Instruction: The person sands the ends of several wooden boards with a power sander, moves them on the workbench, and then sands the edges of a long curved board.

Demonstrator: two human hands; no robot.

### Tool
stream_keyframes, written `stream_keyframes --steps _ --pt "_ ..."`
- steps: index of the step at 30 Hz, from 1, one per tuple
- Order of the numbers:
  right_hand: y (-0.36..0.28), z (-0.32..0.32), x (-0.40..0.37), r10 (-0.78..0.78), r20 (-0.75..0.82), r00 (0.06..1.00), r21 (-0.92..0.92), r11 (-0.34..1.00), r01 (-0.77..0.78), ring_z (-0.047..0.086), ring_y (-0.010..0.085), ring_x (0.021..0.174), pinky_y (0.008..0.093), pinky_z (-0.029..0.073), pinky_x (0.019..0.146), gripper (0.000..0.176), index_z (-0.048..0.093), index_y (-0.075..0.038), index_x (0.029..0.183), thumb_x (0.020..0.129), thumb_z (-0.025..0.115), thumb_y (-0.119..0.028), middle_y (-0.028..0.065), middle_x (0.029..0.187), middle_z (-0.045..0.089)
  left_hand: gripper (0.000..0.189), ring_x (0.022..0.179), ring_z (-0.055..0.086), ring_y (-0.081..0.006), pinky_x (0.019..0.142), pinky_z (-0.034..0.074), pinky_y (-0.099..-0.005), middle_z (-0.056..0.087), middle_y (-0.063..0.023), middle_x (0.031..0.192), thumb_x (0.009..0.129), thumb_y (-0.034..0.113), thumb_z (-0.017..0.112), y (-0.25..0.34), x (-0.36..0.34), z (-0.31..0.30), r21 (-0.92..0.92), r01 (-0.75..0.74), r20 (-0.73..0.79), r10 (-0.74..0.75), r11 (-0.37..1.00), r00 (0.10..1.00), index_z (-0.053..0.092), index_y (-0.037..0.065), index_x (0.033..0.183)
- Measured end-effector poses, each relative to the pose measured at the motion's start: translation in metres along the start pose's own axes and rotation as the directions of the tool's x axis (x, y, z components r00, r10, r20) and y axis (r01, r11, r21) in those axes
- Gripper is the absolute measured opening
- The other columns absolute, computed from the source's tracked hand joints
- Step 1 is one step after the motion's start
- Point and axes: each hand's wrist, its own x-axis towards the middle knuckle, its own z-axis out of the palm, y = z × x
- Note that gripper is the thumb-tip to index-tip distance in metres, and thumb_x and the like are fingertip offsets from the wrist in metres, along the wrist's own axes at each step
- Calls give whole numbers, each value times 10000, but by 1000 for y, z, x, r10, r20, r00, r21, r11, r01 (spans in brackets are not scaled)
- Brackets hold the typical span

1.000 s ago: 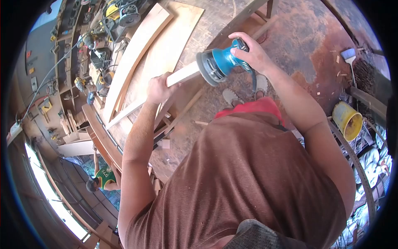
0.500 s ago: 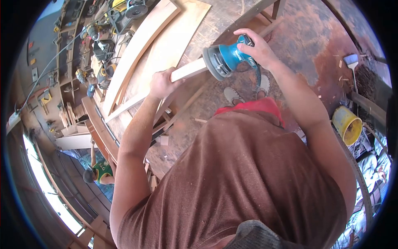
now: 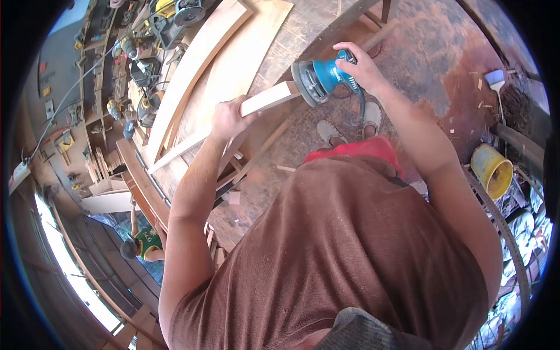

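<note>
My left hand (image 3: 228, 119) grips a long pale wooden strip (image 3: 269, 98) that runs from the bench at lower left up to the right. My right hand (image 3: 360, 65) is wrapped round the top of a blue sander (image 3: 328, 77), its round pad turned toward the strip's squared end. The pad's face sits right by that end, with a narrow dark edge of wood showing beside it. The sander's cord drops from its grip toward the floor. Under the strip lies a broad light board (image 3: 256, 52), and beside it a thick curved wooden piece (image 3: 201, 70).
Power tools and a cord reel (image 3: 189, 13) crowd the bench at upper left. Another person (image 3: 144, 244) in a green top stands at the lower left. A yellow bucket (image 3: 491, 170) and a brush (image 3: 494, 80) are on the right. My shoes (image 3: 331, 133) are on the stained floor.
The sander has shifted slightly to the right, off the strip's end, so more of that end shows. My left hand holds the strip in nearly the same place.
</note>
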Motion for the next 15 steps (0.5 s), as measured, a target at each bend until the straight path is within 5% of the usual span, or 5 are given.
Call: stream_keyframes --steps 6,15 --pt "-39 4 -11 -193 17 981 -31 981 194 541 126 982 299 453 909 443 554 -98 1300 882 668 -194 36 1043 570 407 763 731 -322 709 572 -412 718 -175 790 776 321 802 4 1 -4 -8 46 25 -46 999 999 701 49 1062" --pt "-4 5 -12 -92 -3 996 -135 987 91 546 128 969 305 459 892 434 554 -97 1293 885 663 -199 44 1035 575 429 780 726 -344 717 570 -415 719 -184 808 776 343 806 -4 -1 -4 12 80 36 -81 997 996 696 47 1065"
